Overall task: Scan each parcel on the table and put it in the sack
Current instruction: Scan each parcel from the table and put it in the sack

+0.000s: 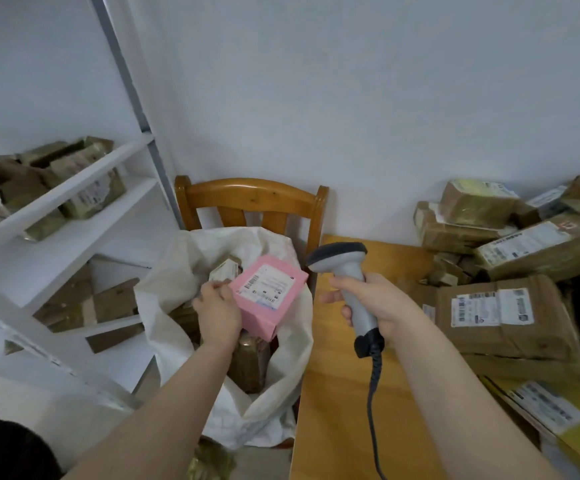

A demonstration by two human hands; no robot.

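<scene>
My left hand (pixel 216 313) grips a small pink box (pixel 267 295) with a white shipping label on top and holds it over the open mouth of the white sack (pixel 177 271). Brown parcels lie inside the sack (pixel 248 362). My right hand (pixel 373 299) holds a grey barcode scanner (pixel 345 271) by its handle, head pointing left toward the pink box. The scanner's dark cord hangs down over the wooden table (pixel 337 403).
A pile of brown parcels (pixel 500 313) covers the table's right side, with a yellow one (pixel 555 420) near the front. The sack sits on a wooden chair (pixel 250 195) against the wall. White shelves (pixel 74 209) at left hold more parcels.
</scene>
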